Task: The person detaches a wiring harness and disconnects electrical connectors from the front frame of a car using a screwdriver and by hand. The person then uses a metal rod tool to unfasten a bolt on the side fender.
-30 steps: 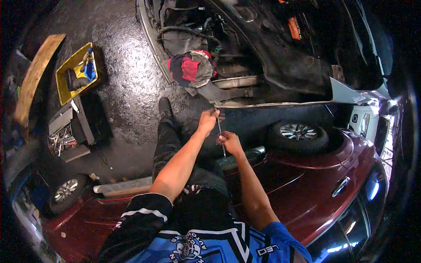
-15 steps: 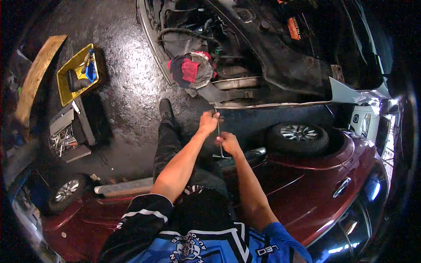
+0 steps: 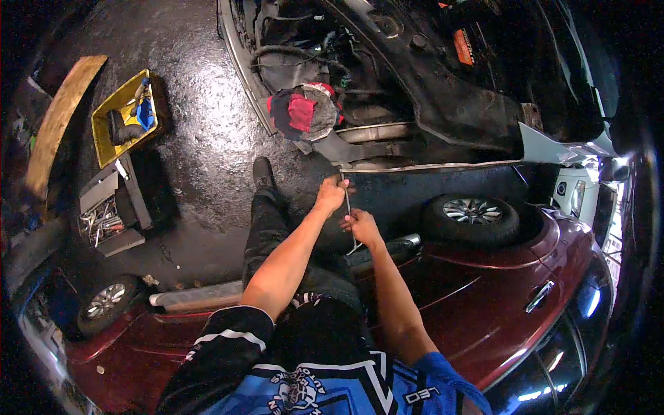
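Note:
A thin metal T-handle tool runs between both hands, its crossbar end towards my body and its far end at the lower edge of the open car's body. My left hand is closed round the shaft near the far end. Nearer to me, my right hand pinches the shaft just above the crossbar. A red, black and grey cloth bundle lies on the car's edge, beyond my left hand. What the tool's tip touches is too small to make out.
A yellow bin with a blue item stands on the floor at the left, beside an open toolbox of metal tools and a wooden plank. A dark red car with a wheel is close on my right and behind.
The tool's crossbar has turned about the shaft, from nearly end-on, to sideways, to slanted. Both hands have stayed in nearly the same place on the shaft.

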The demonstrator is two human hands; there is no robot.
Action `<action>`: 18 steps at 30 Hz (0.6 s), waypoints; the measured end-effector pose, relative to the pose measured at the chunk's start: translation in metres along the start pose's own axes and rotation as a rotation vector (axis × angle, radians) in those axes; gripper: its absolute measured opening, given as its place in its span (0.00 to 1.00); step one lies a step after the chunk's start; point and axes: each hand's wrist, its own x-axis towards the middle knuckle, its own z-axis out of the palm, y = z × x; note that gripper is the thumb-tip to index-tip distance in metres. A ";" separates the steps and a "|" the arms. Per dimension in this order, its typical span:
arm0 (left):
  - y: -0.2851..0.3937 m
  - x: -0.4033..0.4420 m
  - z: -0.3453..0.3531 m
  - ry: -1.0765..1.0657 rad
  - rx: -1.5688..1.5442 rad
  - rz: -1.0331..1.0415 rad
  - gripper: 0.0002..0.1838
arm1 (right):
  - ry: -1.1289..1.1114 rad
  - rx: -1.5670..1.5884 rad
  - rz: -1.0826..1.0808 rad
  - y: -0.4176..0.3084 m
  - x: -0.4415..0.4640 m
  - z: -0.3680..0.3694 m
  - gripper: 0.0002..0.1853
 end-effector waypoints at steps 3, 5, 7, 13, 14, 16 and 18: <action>-0.008 0.002 0.000 0.018 0.093 0.036 0.16 | 0.191 -0.710 -0.070 -0.041 -0.021 0.004 0.15; -0.020 0.011 0.005 0.019 0.129 0.043 0.17 | 0.252 -0.763 -0.052 -0.039 -0.023 0.011 0.14; -0.024 0.017 0.010 0.025 0.104 0.003 0.13 | 0.285 -0.626 -0.071 -0.032 -0.018 0.012 0.13; -0.036 0.025 0.007 -0.113 -0.129 -0.012 0.13 | 0.126 -0.398 -0.104 -0.016 -0.010 -0.001 0.16; -0.040 0.028 0.009 -0.107 -0.168 -0.006 0.14 | 0.173 -0.458 -0.093 -0.024 -0.014 0.001 0.16; -0.056 0.037 0.018 -0.093 -0.251 0.005 0.14 | 0.264 -0.581 -0.071 -0.034 -0.019 0.006 0.17; -0.053 0.032 0.019 -0.072 -0.210 -0.010 0.15 | 0.357 -0.641 -0.072 -0.038 -0.023 0.013 0.18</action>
